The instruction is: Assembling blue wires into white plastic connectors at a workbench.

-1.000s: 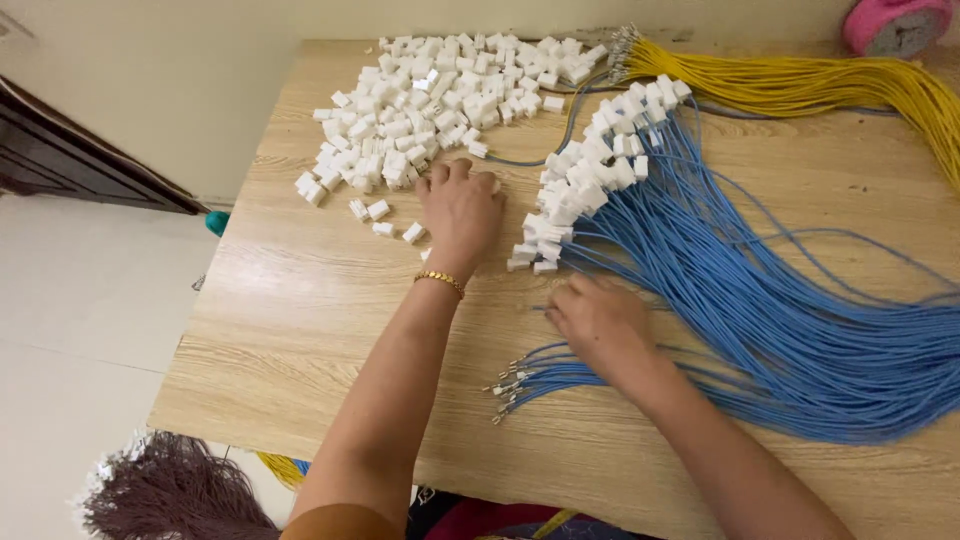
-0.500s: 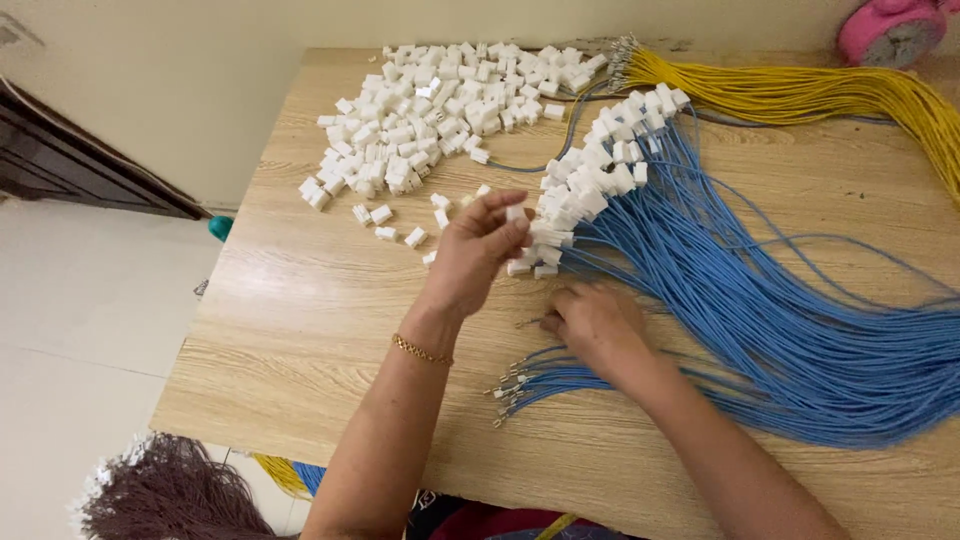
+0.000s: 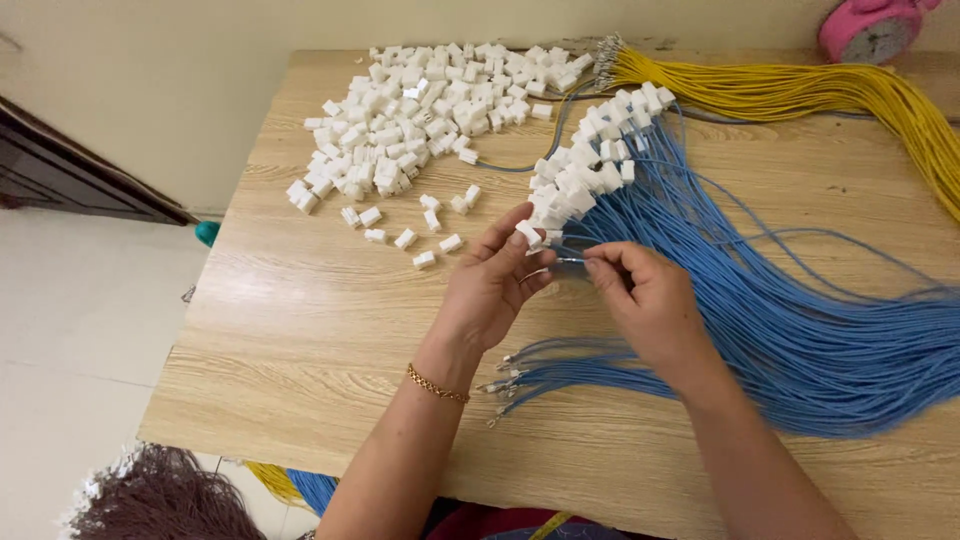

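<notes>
My left hand is raised over the wooden table and pinches a small white plastic connector between thumb and fingertips. My right hand holds the metal-tipped end of a blue wire right beside that connector. A gold bracelet sits on my left wrist. Below both hands lie bare-ended blue wires. Blue wires fitted with white connectors fan out behind my hands.
A heap of loose white connectors covers the far left of the table, with a few strays nearer. A yellow wire bundle runs along the far right. A pink round clock stands at the back corner.
My left hand left the loose connectors, lifted one and brought it toward the right. My right hand rose from the bare wire ends with a blue wire to meet it.
</notes>
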